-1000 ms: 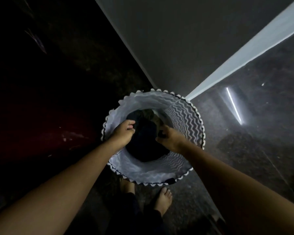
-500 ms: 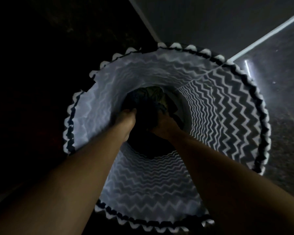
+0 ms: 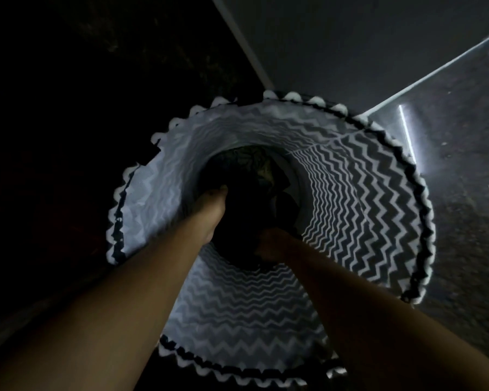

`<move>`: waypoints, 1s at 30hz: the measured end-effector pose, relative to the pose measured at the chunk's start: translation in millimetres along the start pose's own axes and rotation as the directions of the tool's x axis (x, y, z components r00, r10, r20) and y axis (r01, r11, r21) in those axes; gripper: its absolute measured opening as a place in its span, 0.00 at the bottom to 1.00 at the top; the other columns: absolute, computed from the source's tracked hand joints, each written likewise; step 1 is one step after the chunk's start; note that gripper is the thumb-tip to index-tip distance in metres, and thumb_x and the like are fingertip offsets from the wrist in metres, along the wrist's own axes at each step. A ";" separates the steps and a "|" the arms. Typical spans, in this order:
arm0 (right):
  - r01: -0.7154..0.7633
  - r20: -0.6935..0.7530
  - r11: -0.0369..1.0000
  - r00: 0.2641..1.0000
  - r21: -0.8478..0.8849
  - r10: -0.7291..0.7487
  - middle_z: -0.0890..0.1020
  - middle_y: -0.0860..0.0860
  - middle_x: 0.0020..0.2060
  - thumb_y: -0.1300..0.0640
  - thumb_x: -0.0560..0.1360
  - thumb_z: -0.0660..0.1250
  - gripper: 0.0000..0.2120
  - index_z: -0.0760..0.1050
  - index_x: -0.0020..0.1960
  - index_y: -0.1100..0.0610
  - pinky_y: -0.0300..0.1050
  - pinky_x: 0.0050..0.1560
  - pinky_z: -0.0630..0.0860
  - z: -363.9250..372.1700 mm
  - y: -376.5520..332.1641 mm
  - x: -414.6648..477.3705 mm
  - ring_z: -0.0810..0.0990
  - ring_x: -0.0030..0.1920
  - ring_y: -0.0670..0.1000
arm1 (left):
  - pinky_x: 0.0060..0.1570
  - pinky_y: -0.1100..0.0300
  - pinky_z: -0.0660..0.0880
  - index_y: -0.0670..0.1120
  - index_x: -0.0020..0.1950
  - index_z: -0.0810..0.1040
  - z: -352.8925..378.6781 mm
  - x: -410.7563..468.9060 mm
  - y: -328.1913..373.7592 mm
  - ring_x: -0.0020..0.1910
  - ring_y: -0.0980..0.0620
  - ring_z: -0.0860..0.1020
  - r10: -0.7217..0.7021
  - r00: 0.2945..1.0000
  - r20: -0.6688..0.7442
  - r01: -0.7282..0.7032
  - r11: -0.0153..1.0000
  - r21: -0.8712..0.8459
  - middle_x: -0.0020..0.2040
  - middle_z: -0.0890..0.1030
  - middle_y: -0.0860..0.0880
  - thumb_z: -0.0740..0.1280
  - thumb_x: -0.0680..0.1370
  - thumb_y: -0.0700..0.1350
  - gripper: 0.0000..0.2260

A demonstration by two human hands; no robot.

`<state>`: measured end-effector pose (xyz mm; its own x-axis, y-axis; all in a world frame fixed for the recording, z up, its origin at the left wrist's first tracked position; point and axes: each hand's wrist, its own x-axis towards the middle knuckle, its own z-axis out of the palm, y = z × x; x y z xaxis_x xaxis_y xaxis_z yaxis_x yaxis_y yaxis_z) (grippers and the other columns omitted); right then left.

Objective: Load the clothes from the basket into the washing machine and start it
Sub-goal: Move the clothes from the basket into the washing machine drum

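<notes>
A tall round cloth basket with grey and white zigzag stripes (image 3: 350,221) stands on the floor, and we look straight down into it. Its top edge is wavy, black and white. Deep at the bottom lies a pile of dark clothes (image 3: 246,213). At the far side of the pile is a lighter piece of cloth with a leafy pattern (image 3: 254,165).

Both bare arms reach down into the basket. The left hand (image 3: 212,213) is on the left side of the pile, touching the dark clothes. Its fingers go down into the dark cloth and are mostly hidden, so I cannot tell if it is holding anything or how far open it is. The right hand (image 3: 270,246) is on the near right side of the pile. It looks bunched up like a fist, with its fingers curled into the dark clothes, so it seems to be holding some of them. The light is very dim there.

The two hands are apart, with dark clothes between them.

Behind the basket is a plain grey wall (image 3: 350,46) with a thin white strip (image 3: 435,70) along its bottom. To the right is a dark speckled floor (image 3: 463,207) with a bright line of light (image 3: 407,131) shining on it. The left side is almost black.
</notes>
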<state>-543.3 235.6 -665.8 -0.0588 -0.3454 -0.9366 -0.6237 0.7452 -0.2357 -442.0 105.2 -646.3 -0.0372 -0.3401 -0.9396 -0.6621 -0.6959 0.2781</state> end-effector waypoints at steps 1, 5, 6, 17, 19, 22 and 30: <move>0.018 -0.017 0.998 1.000 0.052 -0.017 0.77 0.61 0.67 0.56 0.81 0.63 0.19 0.73 0.71 0.62 0.50 0.67 0.72 -7.2 -2.5 -11.7 0.75 0.68 0.61 | 0.66 0.47 0.74 0.49 0.72 0.74 -1.9 -5.7 1.6 0.66 0.42 0.76 0.011 1.000 -0.006 -0.010 1.000 0.021 0.70 0.77 0.46 0.57 0.83 0.60 0.23; 0.183 -0.338 0.913 0.939 0.365 -0.053 0.80 0.59 0.65 0.53 0.81 0.64 0.19 0.74 0.71 0.57 0.49 0.63 0.74 -39.0 -11.2 -48.6 0.78 0.65 0.61 | 0.56 0.49 0.75 0.47 0.72 0.74 -6.8 -34.7 7.2 0.65 0.40 0.76 -0.027 1.000 0.002 0.027 0.998 0.051 0.68 0.78 0.43 0.57 0.83 0.60 0.24; 0.209 -0.353 0.872 0.935 0.443 -0.045 0.81 0.57 0.63 0.52 0.80 0.65 0.20 0.75 0.70 0.54 0.50 0.63 0.76 -46.1 -16.0 -59.6 0.79 0.63 0.59 | 0.56 0.50 0.73 0.48 0.73 0.73 -7.9 -42.3 7.9 0.65 0.41 0.76 -0.041 0.999 0.022 0.040 0.998 0.049 0.68 0.77 0.45 0.58 0.82 0.62 0.25; 0.170 -0.194 -0.101 0.926 0.980 -0.323 0.83 0.62 0.52 0.60 0.69 0.64 0.22 0.80 0.61 0.66 0.54 0.55 0.78 -98.6 -47.4 -227.2 0.82 0.52 0.59 | 0.45 0.48 0.81 0.44 0.56 0.77 -15.6 -166.1 18.7 0.49 0.43 0.80 -0.035 0.963 0.266 0.105 0.962 -0.252 0.51 0.81 0.42 0.54 0.85 0.37 0.12; 0.146 -0.198 -0.177 0.924 0.973 -0.328 0.83 0.62 0.54 0.59 0.69 0.65 0.25 0.77 0.64 0.69 0.54 0.58 0.78 -108.4 -40.5 -255.7 0.81 0.53 0.60 | 0.46 0.50 0.80 0.42 0.61 0.79 -14.7 -189.0 23.4 0.48 0.44 0.80 0.014 0.975 0.222 0.054 0.953 -0.299 0.53 0.82 0.41 0.57 0.83 0.35 0.13; 0.301 -0.291 0.125 0.953 0.946 -0.087 0.84 0.57 0.47 0.58 0.77 0.68 0.09 0.78 0.56 0.60 0.49 0.43 0.83 -118.9 -29.2 -293.3 0.84 0.40 0.54 | 0.57 0.47 0.80 0.47 0.59 0.83 -15.0 -238.7 35.6 0.54 0.43 0.83 0.156 0.978 0.138 -0.124 0.968 -0.218 0.55 0.85 0.42 0.60 0.80 0.33 0.16; 0.394 -0.559 0.839 0.818 0.375 -0.134 0.70 0.50 0.73 0.54 0.73 0.73 0.38 0.59 0.78 0.45 0.52 0.69 0.73 -116.9 -6.3 -423.2 0.73 0.70 0.54 | 0.66 0.43 0.74 0.48 0.50 0.86 -44.3 -431.0 90.4 0.58 0.40 0.81 0.568 0.799 0.198 -0.530 0.821 -0.214 0.53 0.86 0.43 0.60 0.75 0.30 0.18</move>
<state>-605.6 310.5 -237.7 -0.4001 -0.7017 -0.5895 -0.2541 0.7030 -0.6643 -452.6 160.9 -207.4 -0.5536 -0.5419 -0.6324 -0.3637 -0.5259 0.7689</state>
